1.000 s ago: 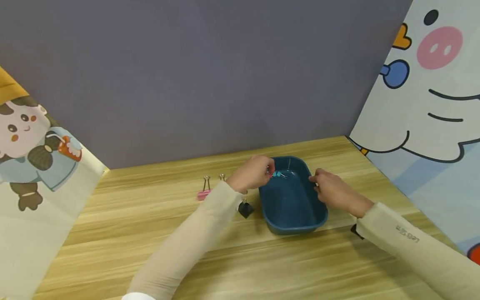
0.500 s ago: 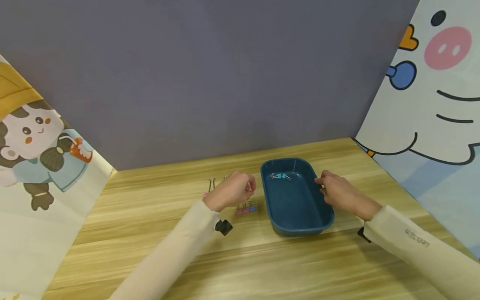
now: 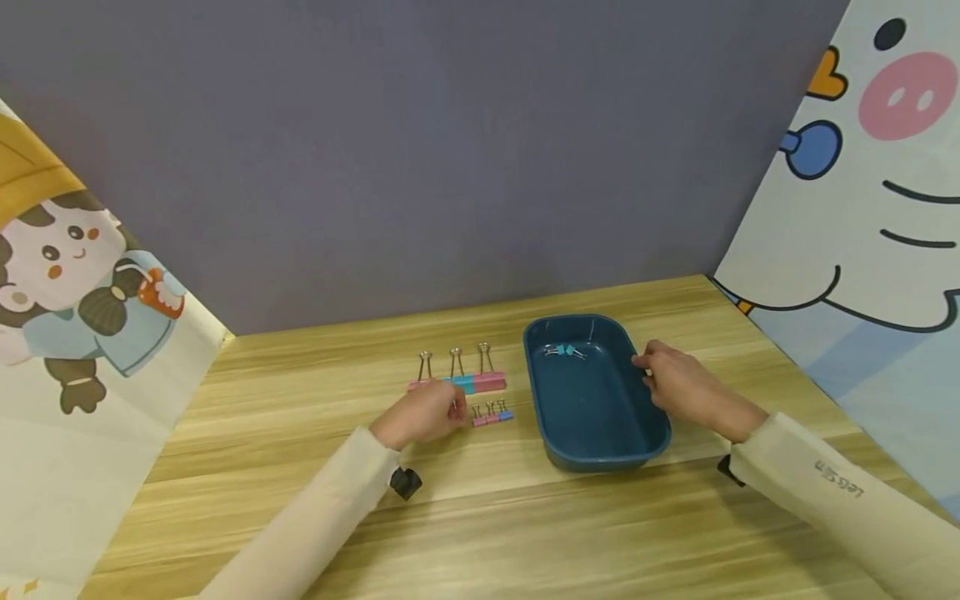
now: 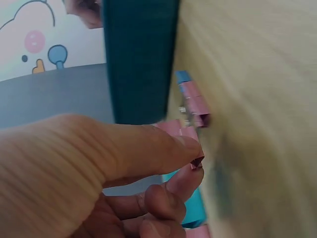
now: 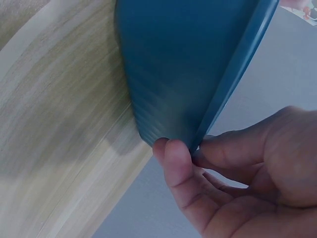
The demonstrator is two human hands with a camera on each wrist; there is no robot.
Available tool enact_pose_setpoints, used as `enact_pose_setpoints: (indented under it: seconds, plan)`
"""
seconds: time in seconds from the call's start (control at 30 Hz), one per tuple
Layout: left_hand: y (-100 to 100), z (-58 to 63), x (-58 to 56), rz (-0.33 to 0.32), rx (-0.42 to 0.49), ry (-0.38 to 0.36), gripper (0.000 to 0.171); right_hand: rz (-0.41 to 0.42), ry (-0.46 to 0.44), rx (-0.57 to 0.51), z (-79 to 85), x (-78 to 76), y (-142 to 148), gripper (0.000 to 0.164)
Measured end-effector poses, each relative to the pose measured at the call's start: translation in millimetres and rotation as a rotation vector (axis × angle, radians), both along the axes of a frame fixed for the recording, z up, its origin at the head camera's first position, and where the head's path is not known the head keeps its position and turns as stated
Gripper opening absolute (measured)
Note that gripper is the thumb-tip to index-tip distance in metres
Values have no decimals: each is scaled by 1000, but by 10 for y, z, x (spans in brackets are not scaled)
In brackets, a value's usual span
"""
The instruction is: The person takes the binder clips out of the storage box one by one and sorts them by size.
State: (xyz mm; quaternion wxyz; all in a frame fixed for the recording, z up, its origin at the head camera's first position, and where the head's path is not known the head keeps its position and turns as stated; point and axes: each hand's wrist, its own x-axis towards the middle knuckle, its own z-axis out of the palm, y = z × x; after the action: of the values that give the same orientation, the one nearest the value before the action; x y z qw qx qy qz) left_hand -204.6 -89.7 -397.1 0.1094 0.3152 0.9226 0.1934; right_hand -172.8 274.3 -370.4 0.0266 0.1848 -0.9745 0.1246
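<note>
My left hand (image 3: 427,411) is low over the table, left of the bin. In the left wrist view its thumb and finger pinch a small pink binder clip (image 4: 192,144). Beside it stands a row of small binder clips (image 3: 491,414), pink and blue. Just behind is a row of larger binder clips (image 3: 489,382) in pink and turquoise, handles up, partly covered by the left hand. My right hand (image 3: 678,382) grips the right rim of a dark blue plastic bin (image 3: 600,461), thumb and fingers on its edge. Small turquoise binder clips (image 3: 565,351) lie at the bin's far end.
The wood-grain table (image 3: 465,533) ends at a grey wall panel (image 3: 465,167) behind. Cartoon-printed panels stand at left (image 3: 90,275) and right (image 3: 885,217).
My left hand has moved from over the bin, leftward and down to the small clips, and now pinches a pink one. My right hand stays on the bin's rim.
</note>
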Motion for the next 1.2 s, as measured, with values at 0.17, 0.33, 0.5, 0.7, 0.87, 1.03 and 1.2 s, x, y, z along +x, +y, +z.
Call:
enact_pose_setpoints:
  seconds: [0.17,0.33,0.5,0.7,0.87,1.03,1.2]
  plan:
    - [-2,-107,-2,-5,10,-8,4,0,1,5,-1,-3,16,32]
    - [15,-163,-12,7,12,26,3,-4,-5,0,-2,1,21,32]
    - [21,-146,-6,41,22,-7,4,-3,-6,-4,-2,12,16,32]
    - [49,-2,3,68,41,-20,7,-4,-7,-11,-3,26,16,32]
    - [145,142,-9,59,81,43,8,-5,-3,-4,-4,23,15,31]
    - [290,263,-29,26,130,90,13,-3,2,5,-8,14,11,31]
    - [403,339,-41,3,189,101,12,1,-1,6,-5,9,-5,32]
